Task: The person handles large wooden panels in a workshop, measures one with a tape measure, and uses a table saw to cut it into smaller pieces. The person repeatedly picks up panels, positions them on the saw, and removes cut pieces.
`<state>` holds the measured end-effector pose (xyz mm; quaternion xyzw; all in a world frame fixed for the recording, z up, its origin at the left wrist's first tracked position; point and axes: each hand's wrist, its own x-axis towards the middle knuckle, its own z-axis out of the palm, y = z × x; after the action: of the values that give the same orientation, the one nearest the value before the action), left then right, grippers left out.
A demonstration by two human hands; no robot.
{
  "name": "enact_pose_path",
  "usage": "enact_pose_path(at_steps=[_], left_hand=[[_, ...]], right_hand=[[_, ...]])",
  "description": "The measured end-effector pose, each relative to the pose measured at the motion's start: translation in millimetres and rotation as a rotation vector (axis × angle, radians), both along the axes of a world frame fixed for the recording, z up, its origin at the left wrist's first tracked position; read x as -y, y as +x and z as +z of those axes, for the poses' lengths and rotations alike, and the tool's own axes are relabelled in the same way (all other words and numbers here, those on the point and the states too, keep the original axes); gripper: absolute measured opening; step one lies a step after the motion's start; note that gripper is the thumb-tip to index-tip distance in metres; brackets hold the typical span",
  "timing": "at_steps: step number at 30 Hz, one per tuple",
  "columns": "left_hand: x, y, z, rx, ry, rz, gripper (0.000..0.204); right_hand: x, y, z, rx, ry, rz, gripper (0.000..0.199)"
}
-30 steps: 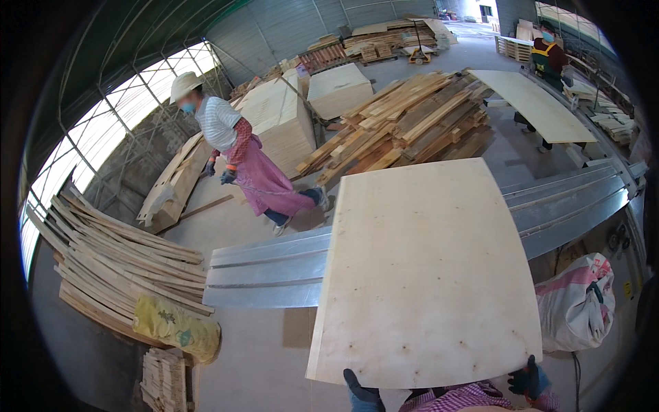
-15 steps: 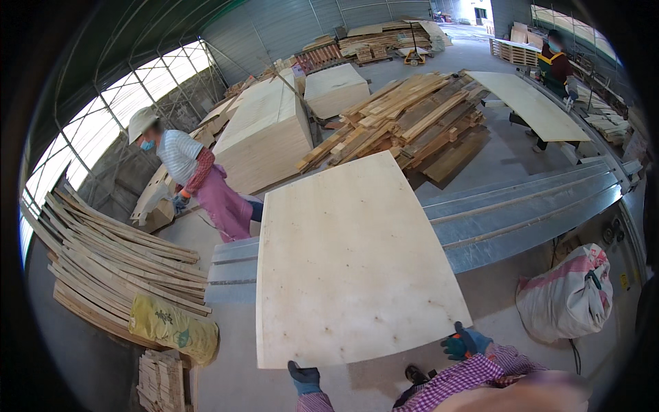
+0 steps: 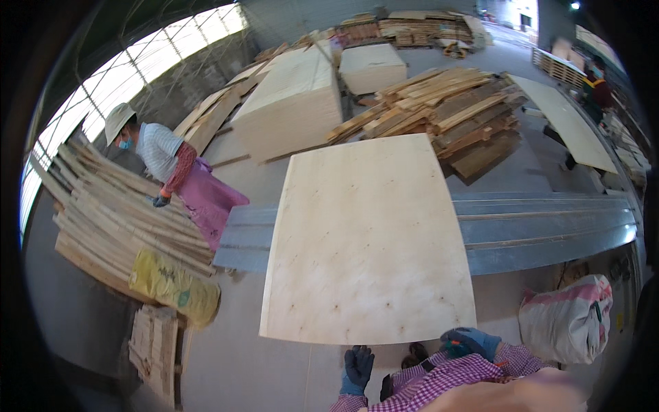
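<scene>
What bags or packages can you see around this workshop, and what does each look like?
Yellow sack: lower left, slumped against the stack of wood strips; long, plump, with small dark markings.
White sack: lower right on the floor, near the right hand; bulging, white with pink bands and a green spot.
No signs or screens show.

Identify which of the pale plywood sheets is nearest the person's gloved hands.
The large pale sheet in mid-picture; its near edge sits just above both gloved hands. The other sheet lies far off at upper right.

One plywood sheet (image 3: 367,240), perhaps two sacks (image 3: 566,319).
</scene>
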<state>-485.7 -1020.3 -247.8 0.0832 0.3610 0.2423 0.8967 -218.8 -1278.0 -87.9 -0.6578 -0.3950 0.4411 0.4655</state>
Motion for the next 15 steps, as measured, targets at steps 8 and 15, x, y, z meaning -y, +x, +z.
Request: enact_pose_path(at_steps=[8, 15], left_hand=[[-22.5, -7.9, 75.7, -0.094, 0.086, -0.034, 0.055], [-64.8, -112.9, 53.6, -0.093, 0.06, 0.225, 0.047]], right_hand=[[-163.2, -6.5, -12.3, -0.326, 0.026, -0.458, 0.054], [-303.1, -26.2, -40.1, 0.723, 0.093, -0.387, 0.07]])
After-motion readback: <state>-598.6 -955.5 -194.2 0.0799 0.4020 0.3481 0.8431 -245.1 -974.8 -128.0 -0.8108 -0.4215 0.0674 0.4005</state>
